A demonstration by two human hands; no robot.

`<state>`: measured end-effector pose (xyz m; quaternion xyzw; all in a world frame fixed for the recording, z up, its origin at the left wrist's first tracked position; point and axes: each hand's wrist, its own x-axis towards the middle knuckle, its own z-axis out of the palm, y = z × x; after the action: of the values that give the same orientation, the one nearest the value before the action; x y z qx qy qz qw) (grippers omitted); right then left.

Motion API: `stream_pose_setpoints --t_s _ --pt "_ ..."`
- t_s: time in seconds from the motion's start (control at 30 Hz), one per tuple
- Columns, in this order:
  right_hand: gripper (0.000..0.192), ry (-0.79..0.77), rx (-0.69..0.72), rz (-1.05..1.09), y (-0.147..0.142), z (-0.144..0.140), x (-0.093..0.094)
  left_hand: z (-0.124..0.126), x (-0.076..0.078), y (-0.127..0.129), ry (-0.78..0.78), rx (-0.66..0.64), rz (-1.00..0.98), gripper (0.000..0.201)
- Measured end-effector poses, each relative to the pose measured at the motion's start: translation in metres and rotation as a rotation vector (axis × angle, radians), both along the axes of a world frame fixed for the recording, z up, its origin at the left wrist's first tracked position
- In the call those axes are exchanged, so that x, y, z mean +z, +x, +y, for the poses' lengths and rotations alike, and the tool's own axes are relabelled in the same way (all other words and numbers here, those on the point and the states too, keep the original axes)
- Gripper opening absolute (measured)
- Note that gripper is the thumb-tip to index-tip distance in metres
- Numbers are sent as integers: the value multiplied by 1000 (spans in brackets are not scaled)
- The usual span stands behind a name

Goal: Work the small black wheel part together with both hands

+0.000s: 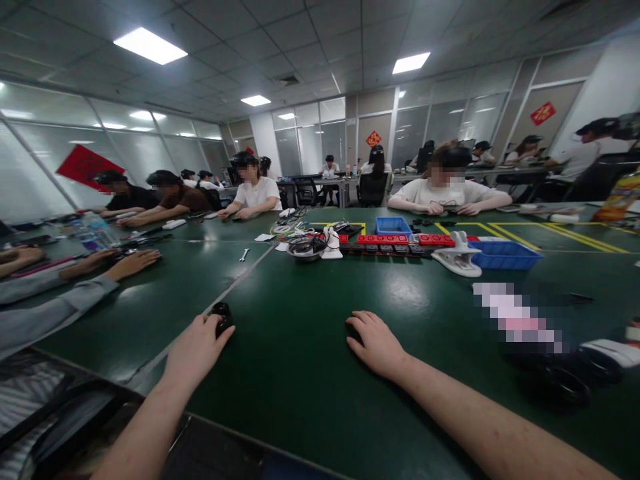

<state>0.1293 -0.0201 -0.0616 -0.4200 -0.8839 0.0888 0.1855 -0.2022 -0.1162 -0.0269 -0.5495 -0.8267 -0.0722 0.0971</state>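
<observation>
One small black rounded object (221,315) lies on the dark green table mat (300,373), under the fingertips of the left hand (196,350), which rests on it without visibly clamping it. From that object the right hand (376,343) lies well apart to the right, palm down and flat, fingers loosely together, holding nothing. Far beyond the object stand a white clip-shaped plastic tool (457,259) and a blue plastic tray (505,255).

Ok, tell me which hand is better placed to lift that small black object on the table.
Left. The left hand already has its fingertips on the small black object; the right hand lies flat on the green table, well apart from it.
</observation>
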Motion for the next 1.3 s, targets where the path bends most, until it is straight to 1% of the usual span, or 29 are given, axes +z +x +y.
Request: stream_pose_setpoints --t_s 0.2,0.33,0.43,0.5,0.6,0.63,0.7,0.77,0.87,0.97,1.03,1.1,1.17,1.23,1.3 --pt "35 13 6 7 0 2 -2 1 -10 -12 -65 -46 -5 39" --pt "35 9 8 7 0 1 -1 -6 -9 -25 -126 -156 -2 38" --pt "34 1 6 8 0 1 0 -17 -5 -24 -204 -217 -1 37" --pt "34 3 5 11 0 2 -1 -27 -1 -10 -244 -219 12 37" --pt "35 10 5 25 -1 2 -3 -39 5 28 -314 -250 18 31" --pt "34 11 5 37 -1 2 -3 -41 7 44 -351 -284 16 28" --pt "32 -6 11 84 -2 3 -3 -37 12 78 -380 -453 -27 24" --pt "30 -60 5 183 -1 4 -1 -22 15 109 -367 -607 -43 20" --pt "31 -131 -51 426 3 9 1 18 17 149 -299 -783 -6 17" --pt "31 -112 -79 633 10 19 3 69 14 184 -222 -872 42 23" --pt "31 -97 -75 670 14 28 3 99 10 205 -185 -938 26 27" --pt "29 -78 -95 653 18 38 3 122 6 223 -162 -963 -22 26" --pt "27 -57 -135 625 21 47 2 137 1 235 -126 -967 -51 27" --pt "25 -32 -156 592 24 55 1 143 -5 240 -59 -944 -73 26" --pt "26 5 -137 539 25 59 -1 144 -11 238 -7 -935 -88 22"
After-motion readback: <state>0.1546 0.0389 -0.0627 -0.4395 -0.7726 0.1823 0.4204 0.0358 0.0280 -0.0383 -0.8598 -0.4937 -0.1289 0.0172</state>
